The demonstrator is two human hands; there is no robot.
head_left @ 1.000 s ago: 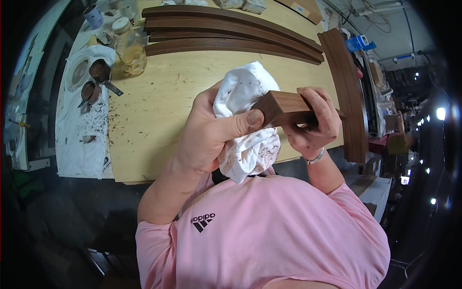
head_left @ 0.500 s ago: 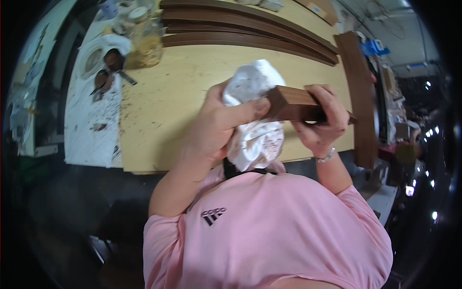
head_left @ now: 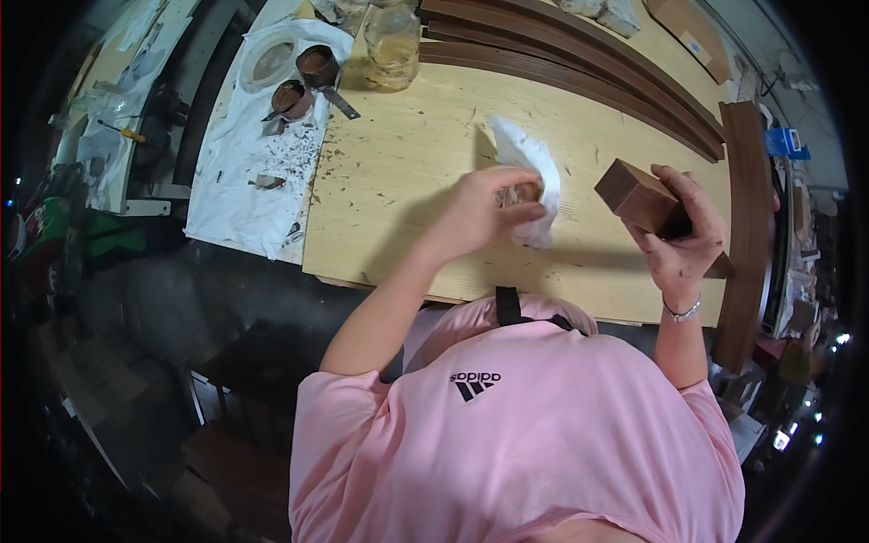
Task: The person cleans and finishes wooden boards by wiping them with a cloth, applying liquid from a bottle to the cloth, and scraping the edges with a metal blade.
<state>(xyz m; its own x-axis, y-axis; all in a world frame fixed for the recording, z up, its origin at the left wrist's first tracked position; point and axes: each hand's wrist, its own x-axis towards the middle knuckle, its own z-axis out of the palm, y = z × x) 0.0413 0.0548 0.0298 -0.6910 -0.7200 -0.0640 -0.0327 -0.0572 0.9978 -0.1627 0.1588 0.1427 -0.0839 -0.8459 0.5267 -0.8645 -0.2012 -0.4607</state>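
Head view: cloth [head_left: 528, 150] and wood [head_left: 631, 195]
Left hand [head_left: 482, 208] pinches creased white cloth; right hand [head_left: 685, 244] grips square-ended brown wood.

We see soft light spread across the pale table [head_left: 389, 154], while the floor [head_left: 244, 271] below sinks to near-black and small lamps [head_left: 781, 441] at far right flare into white spots. Faint-edged shadows fall on the tabletop to the left of the left hand [head_left: 496, 204] and the white cloth [head_left: 523, 149]. We find folds in the pink shirt [head_left: 534, 434] clear, brown boards [head_left: 579, 45] bowed by the wide lens, outer clutter smeared, and corners lost to black
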